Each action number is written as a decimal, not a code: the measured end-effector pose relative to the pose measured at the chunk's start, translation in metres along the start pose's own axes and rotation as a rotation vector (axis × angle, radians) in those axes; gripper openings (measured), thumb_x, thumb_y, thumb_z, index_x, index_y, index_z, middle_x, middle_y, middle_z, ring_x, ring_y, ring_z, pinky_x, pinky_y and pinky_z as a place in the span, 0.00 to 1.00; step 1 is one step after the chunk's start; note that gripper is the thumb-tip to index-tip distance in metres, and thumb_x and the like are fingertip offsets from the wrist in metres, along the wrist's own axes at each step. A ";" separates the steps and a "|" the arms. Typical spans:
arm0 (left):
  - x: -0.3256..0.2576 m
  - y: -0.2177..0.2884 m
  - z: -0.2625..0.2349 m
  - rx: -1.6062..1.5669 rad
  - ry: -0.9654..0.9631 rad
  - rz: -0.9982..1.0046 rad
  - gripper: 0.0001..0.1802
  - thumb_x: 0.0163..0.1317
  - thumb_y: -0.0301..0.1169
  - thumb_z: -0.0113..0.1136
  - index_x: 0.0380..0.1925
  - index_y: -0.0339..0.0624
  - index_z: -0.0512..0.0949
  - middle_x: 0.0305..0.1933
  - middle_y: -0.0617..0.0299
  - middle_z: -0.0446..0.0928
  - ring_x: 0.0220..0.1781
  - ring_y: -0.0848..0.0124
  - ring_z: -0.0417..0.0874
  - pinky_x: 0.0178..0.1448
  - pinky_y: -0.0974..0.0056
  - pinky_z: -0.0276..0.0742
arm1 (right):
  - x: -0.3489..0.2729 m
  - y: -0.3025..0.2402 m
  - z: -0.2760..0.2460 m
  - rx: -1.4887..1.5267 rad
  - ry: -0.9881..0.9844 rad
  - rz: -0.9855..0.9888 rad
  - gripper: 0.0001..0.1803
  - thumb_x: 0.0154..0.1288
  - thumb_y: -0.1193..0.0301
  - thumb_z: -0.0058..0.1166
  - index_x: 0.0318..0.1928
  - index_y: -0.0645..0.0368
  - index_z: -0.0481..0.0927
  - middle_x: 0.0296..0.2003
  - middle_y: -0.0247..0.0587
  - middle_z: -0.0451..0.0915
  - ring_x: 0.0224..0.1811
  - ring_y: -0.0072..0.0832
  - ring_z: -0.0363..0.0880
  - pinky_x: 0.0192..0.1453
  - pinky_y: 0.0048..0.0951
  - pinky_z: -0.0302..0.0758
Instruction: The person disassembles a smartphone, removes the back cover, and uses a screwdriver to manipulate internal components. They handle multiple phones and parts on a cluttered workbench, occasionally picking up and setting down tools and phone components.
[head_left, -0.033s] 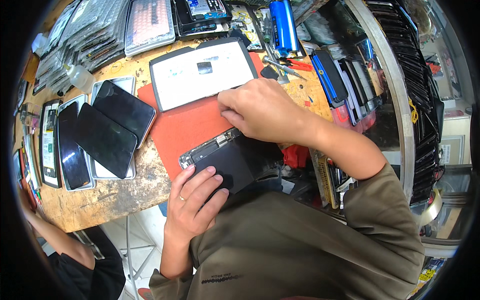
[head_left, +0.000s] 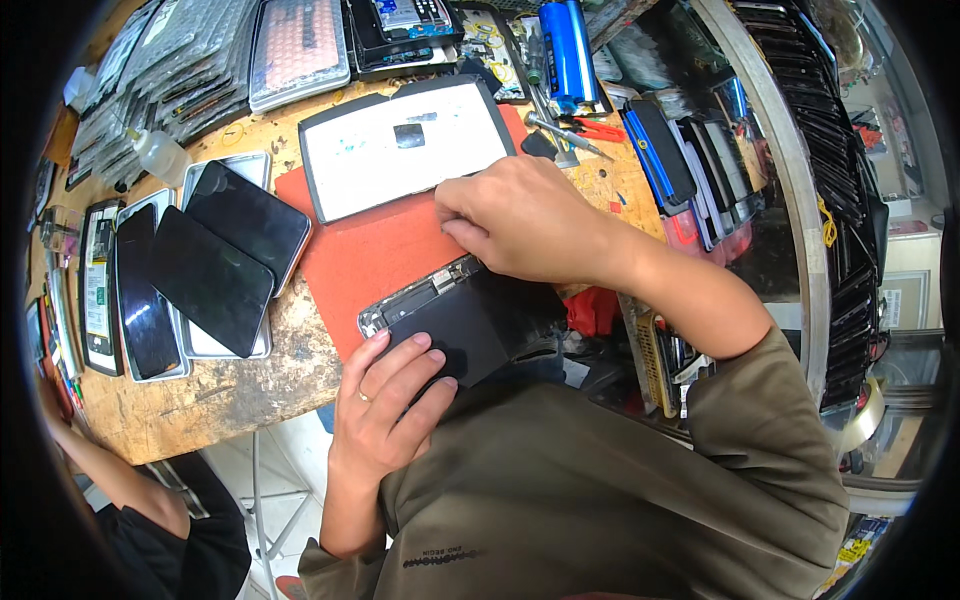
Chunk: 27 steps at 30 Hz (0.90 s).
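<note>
An opened black phone or tablet (head_left: 470, 335) lies tilted in front of me at the near edge of the red mat (head_left: 370, 262). Metal and small inner parts show along its far edge. My left hand (head_left: 385, 400) is closed on its near left corner, fingers laid over the dark face and the thumb mostly out of sight. Above the device's far right edge is my right hand (head_left: 510, 215), its fingers curled in a pinch. Whatever sits between those fingertips is hidden. Beyond the mat's middle stands a black-rimmed white tray (head_left: 440, 165) with a small dark square piece on it.
Several dark phone screens (head_left: 215, 285) lie at the left, near a squeeze bottle (head_left: 160, 155). Bubble-wrapped panels (head_left: 190, 60) are stacked behind. A screwdriver (head_left: 565, 132), red-handled pliers (head_left: 600, 130) and a blue roll (head_left: 568, 55) sit far right. Another person's arm (head_left: 120, 475) shows lower left.
</note>
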<state>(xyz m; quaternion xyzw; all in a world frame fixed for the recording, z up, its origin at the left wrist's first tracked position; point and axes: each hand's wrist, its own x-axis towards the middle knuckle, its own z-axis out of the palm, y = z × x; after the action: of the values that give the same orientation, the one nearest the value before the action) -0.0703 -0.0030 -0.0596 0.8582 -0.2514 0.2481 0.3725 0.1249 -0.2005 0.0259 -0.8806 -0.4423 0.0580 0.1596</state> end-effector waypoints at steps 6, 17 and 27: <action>0.003 -0.003 0.001 -0.003 0.000 0.002 0.14 0.57 0.24 0.70 0.44 0.50 0.87 0.57 0.59 0.86 0.65 0.58 0.88 0.73 0.43 0.78 | 0.003 0.005 -0.022 0.235 -0.199 0.037 0.06 0.68 0.72 0.59 0.36 0.61 0.86 0.31 0.53 0.88 0.41 0.55 0.89 0.47 0.53 0.82; 0.004 -0.003 -0.001 -0.002 -0.017 0.006 0.12 0.56 0.25 0.70 0.41 0.49 0.88 0.55 0.59 0.86 0.65 0.57 0.87 0.73 0.43 0.77 | -0.001 0.001 -0.022 0.314 -0.297 0.031 0.06 0.67 0.73 0.61 0.34 0.62 0.85 0.32 0.54 0.87 0.42 0.55 0.88 0.46 0.54 0.81; 0.004 -0.004 -0.002 0.003 -0.028 0.003 0.12 0.53 0.26 0.71 0.40 0.50 0.89 0.55 0.59 0.86 0.65 0.57 0.87 0.73 0.44 0.77 | 0.000 -0.003 -0.020 0.264 -0.288 0.070 0.05 0.63 0.74 0.63 0.30 0.62 0.84 0.30 0.54 0.86 0.40 0.55 0.88 0.43 0.54 0.81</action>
<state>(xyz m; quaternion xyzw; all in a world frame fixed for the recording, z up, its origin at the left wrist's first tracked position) -0.0660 0.0000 -0.0578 0.8617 -0.2575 0.2369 0.3674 0.1274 -0.2028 0.0455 -0.8495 -0.4182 0.2465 0.2066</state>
